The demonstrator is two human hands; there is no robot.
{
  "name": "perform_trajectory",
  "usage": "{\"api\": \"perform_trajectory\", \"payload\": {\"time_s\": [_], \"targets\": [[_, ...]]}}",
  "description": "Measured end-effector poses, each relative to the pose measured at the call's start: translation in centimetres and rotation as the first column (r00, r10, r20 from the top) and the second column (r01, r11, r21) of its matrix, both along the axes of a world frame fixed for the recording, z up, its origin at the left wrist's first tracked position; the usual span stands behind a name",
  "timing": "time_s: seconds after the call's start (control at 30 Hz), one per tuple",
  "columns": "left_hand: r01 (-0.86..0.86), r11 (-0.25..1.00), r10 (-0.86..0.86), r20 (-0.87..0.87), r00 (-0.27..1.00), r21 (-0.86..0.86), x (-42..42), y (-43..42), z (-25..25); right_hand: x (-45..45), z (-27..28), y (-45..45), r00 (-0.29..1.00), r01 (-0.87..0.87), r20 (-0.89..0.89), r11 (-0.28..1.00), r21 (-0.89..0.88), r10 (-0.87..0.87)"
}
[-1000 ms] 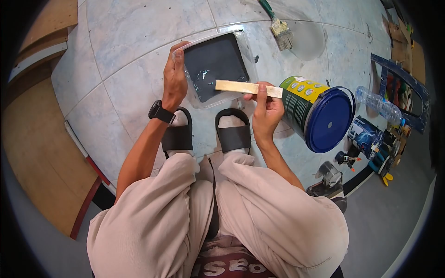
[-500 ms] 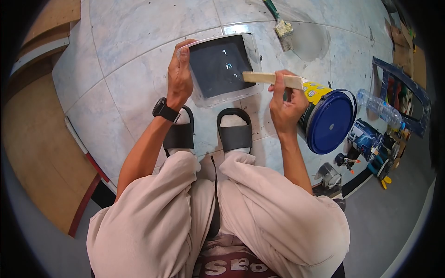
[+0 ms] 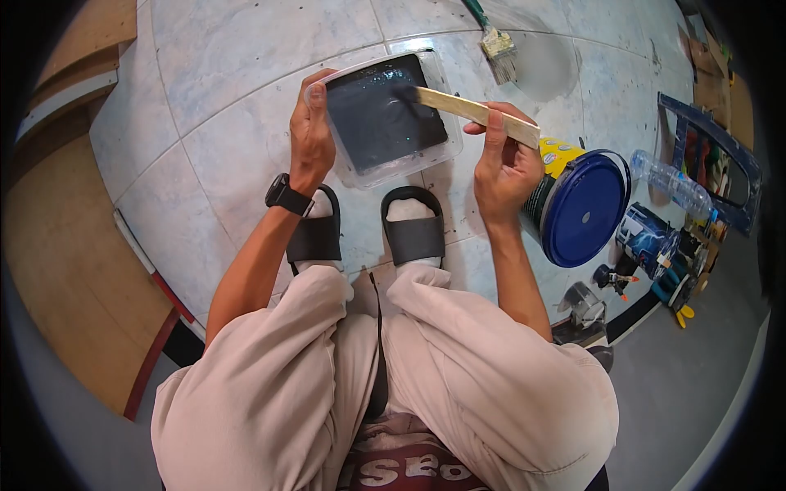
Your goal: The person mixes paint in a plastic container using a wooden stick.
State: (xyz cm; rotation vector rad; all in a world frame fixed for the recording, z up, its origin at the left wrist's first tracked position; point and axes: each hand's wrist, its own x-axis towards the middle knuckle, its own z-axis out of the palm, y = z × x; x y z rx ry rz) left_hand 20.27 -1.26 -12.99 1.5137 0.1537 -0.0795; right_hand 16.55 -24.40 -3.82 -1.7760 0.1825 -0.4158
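Observation:
A clear plastic tub [image 3: 352,173] holds dark, shiny liquid [image 3: 381,114] that looks like paint. My left hand [image 3: 313,131] is closed on the tub's left rim, thumb on top. In my right hand [image 3: 509,164] is a flat wooden stick [image 3: 467,106], gripped near its right end and pointing left over the tub. The stick's far end is dark and dips into the liquid, so its tip is hidden.
A paint-caked brush [image 3: 498,53] lies on the tiles beyond the tub. Close by my right hand is a tipped bucket with a blue lid [image 3: 585,214]. Further right are a plastic bottle [image 3: 671,184], a blue can [image 3: 645,239] and a dark frame [image 3: 712,168]. Wooden boards [image 3: 78,270] stand left.
The wooden stick's far end has swung up and left through the liquid, and the stick now slants more. My left hand and the tub have shifted slightly left and up.

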Motion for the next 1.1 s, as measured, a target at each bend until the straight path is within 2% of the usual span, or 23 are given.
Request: {"api": "perform_trajectory", "payload": {"time_s": [0.03, 0.07, 0.1, 0.23, 0.27, 0.3, 0.37, 0.43, 0.5, 0.6, 0.63, 0.7, 0.73, 0.77, 0.83, 0.87, 0.9, 0.97, 1.0, 1.1], "targets": [[0.000, 1.000, 0.000, 0.005, 1.000, 0.007, 0.0, 0.0, -0.1, -0.2, 0.2, -0.8, 1.000, -0.002, 0.000, 1.000, 0.001, 0.002], [-0.001, 1.000, 0.000, 0.010, 1.000, 0.014, 0.0, 0.0, 0.0, -0.4, 0.3, -1.7, 0.997, -0.080, -0.007, 0.968, -0.238, 0.081], [-0.003, 1.000, 0.003, 0.010, 1.000, 0.015, 0.0, 0.0, 0.1, -0.7, 0.3, -2.1, 0.988, -0.152, -0.033, 0.874, -0.461, 0.154], [-0.007, 1.000, 0.007, -0.003, 1.000, -0.002, -0.1, -0.1, 0.4, -3.1, -1.3, -1.1, 0.995, -0.093, -0.065, 0.906, -0.414, 0.073], [-0.014, 1.000, 0.014, -0.004, 1.000, 0.006, -0.2, -0.1, 0.4, -3.4, -1.6, -0.2, 0.991, -0.034, -0.137, 0.983, -0.178, 0.009], [-0.013, 1.000, 0.013, -0.005, 1.000, 0.006, -0.2, -0.1, 0.4, -3.7, -1.9, 0.7, 0.975, 0.051, -0.221, 0.997, 0.063, -0.036], [-0.010, 0.998, 0.009, 0.015, 1.000, 0.067, -0.2, -0.1, 0.5, -3.6, -2.5, 2.2, 0.973, 0.075, -0.228, 0.990, 0.118, -0.047], [-0.004, 0.999, 0.004, 0.009, 1.000, 0.045, 0.0, 0.0, 0.3, -3.2, -2.8, 2.8, 0.955, 0.122, -0.292, 0.956, 0.269, -0.039], [-0.004, 1.000, 0.004, 0.000, 1.000, 0.027, 0.0, 0.1, 0.0, -2.4, -2.6, 2.6, 0.966, 0.108, -0.254, 0.955, 0.278, -0.035], [-0.021, 0.998, 0.019, 0.025, 0.999, 0.058, 0.0, 0.0, 0.0, -0.9, -1.4, 1.3, 0.993, 0.097, -0.079, 0.984, 0.149, -0.086], [-0.017, 0.999, 0.016, 0.019, 1.000, 0.042, -0.1, 0.0, 0.0, -0.7, -0.9, 0.6, 0.993, 0.096, -0.080, 0.984, 0.149, -0.085], [-0.015, 1.000, 0.015, 0.013, 1.000, 0.027, -0.1, 0.0, 0.2, -0.9, 0.0, -1.0, 0.998, -0.052, 0.026, 0.961, -0.270, 0.061], [-0.013, 1.000, 0.013, 0.010, 1.000, 0.028, -0.1, 0.0, 0.3, -1.2, 0.1, -1.5, 0.996, -0.084, -0.004, 0.929, -0.361, 0.088], [-0.012, 1.000, 0.012, 0.005, 1.000, 0.028, -0.2, -0.1, 0.3, -1.8, -0.1, -1.4, 0.996, -0.086, -0.004, 0.929, -0.360, 0.091], [-0.023, 1.000, 0.023, -0.010, 1.000, 0.019, -0.2, -0.3, 0.4, -3.2, -1.2, -1.2, 0.993, -0.069, -0.111, 0.929, -0.363, 0.031], [-0.030, 1.000, 0.030, -0.025, 0.999, 0.009, -0.2, -0.4, 0.5, -3.5, -1.9, -0.3, 0.992, 0.003, -0.124, 0.987, -0.158, -0.023], [-0.032, 0.999, 0.032, -0.025, 0.999, 0.010, -0.2, -0.4, 0.5, -3.6, -2.2, 0.6, 0.992, 0.001, -0.125, 0.988, -0.157, -0.021], [-0.030, 0.998, 0.029, 0.019, 0.999, 0.049, -0.1, -0.5, 0.6, -3.9, -2.5, 2.1, 0.967, 0.118, -0.242, 0.979, 0.166, -0.075], [-0.028, 0.998, 0.028, 0.019, 0.999, 0.048, -0.1, -0.5, 0.7, -3.9, -2.9, 2.7, 0.962, 0.129, -0.265, 0.965, 0.227, -0.067], [-0.012, 1.000, 0.012, -0.003, 1.000, -0.025, -0.1, -0.4, 0.4, -2.7, -2.7, 2.9, 0.963, 0.179, -0.244, 0.947, 0.265, -0.113]]}}
